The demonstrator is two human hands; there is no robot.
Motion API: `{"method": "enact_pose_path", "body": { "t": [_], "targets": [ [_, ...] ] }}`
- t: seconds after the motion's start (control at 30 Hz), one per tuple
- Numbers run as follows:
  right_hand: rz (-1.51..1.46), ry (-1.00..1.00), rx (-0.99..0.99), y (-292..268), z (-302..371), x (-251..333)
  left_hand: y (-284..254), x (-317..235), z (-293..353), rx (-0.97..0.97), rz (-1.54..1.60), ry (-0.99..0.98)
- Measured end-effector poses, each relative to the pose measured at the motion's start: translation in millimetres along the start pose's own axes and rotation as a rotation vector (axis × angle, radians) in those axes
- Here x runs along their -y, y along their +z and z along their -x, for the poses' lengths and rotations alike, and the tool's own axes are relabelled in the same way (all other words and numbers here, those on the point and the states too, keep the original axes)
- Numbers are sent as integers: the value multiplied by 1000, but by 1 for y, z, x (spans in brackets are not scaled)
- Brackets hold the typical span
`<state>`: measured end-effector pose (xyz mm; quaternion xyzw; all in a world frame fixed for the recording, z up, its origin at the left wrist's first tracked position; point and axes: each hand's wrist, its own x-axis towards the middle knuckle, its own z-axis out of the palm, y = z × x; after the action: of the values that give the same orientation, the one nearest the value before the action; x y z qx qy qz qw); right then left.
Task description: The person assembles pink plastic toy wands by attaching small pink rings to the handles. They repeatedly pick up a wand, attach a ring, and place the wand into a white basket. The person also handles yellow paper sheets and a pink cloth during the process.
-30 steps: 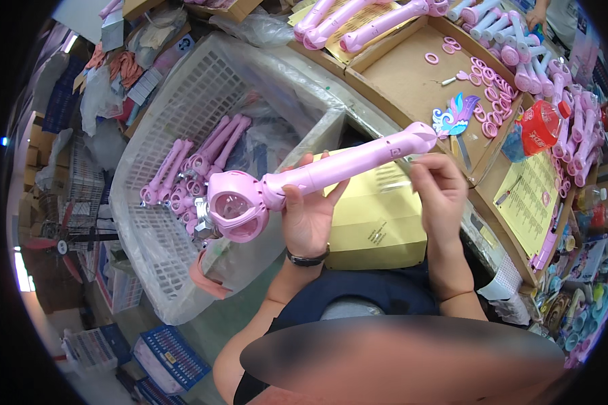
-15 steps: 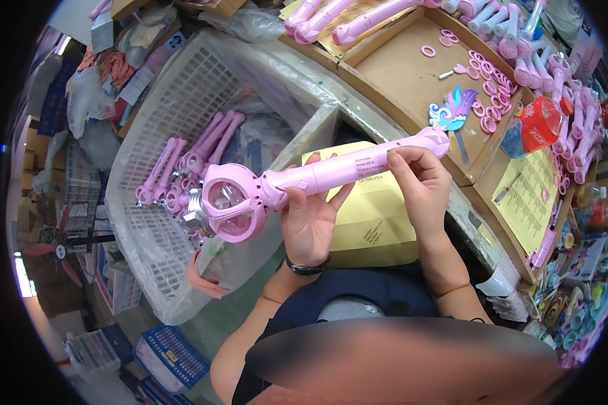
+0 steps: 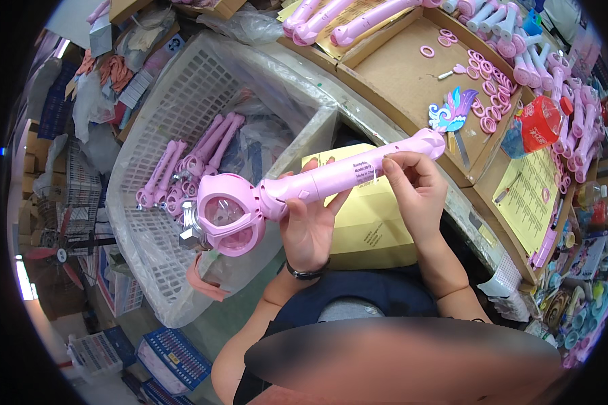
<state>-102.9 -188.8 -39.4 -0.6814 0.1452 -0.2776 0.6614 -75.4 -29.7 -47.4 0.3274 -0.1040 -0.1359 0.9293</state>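
Observation:
A pink toy wand lies slantwise across both my hands, its round head at the left and its handle at the upper right. Set in the head are clear windows and a faceted silvery piece at its tip. My left hand is wrapped round the wand from below, just behind the head, with the thumb in front. Farther up the handle, my right hand pinches it, thumb beside a printed label. A yellow sheet of paper or card lies beneath the wand.
At the left, a white plastic basket lined with clear film holds several pink wands. A cardboard tray with pink rings and a winged ornament stands ahead right. Beyond are more pink wand parts and a red-labelled bottle.
The wand has rolled a little about its length and its head has dipped slightly. My right hand has slid a little left along the handle, nearer the label.

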Motion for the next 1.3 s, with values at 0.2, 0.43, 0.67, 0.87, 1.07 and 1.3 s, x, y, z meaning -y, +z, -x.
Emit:
{"method": "enact_pose_path", "body": {
  "t": [0.2,0.43,0.67,0.87,1.07,1.3],
  "targets": [
    [382,-202,-105,-3,-1,-2,-2,-2,5,-19,31,30],
    [694,-523,324,-55,-36,3,-16,-55,-32,153,-88,-67],
    [471,-349,276,12,-1,11,16,-42,-64,168,-233,271],
    [327,-288,249,38,40,-4,20,-8,-72,-187,-829,805],
    [-192,207,637,18,60,-13,-3,2,-74,415,315,-416],
    [-369,484,831,-18,62,-9,0,10,-45,519,286,-325]
  ]
}}
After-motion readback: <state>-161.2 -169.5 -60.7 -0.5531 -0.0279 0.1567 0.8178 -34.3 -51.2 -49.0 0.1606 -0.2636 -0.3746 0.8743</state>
